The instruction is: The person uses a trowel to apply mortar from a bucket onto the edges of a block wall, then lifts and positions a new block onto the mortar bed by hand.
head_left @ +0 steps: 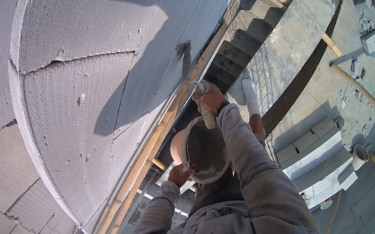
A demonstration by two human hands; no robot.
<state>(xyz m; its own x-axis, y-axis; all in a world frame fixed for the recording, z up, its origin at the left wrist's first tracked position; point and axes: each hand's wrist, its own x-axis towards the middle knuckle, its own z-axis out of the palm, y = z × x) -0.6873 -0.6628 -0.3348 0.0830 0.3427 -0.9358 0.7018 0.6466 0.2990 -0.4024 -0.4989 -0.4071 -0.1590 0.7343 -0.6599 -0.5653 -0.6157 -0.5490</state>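
My right hand [208, 98] is closed around the mortar-crusted handle of a trowel [208, 116]. Its narrow grey blade [186, 62] points up along the pale block wall [81, 69], beside a dark patch of mortar; whether they touch is unclear. Lower down, my left hand [180, 175] grips the rim of an orange bucket [177, 147]. The bucket is tilted, its inside coated grey, and its mouth lies just below my right hand.
Wooden poles [157, 136] run along the wall's edge. Beyond are concrete stairs [238, 51], a slab [301, 32], stacked blocks [311, 147] and a pale bucket [360, 155]. A bare limb with a white covering [250, 95] shows beside my right sleeve.
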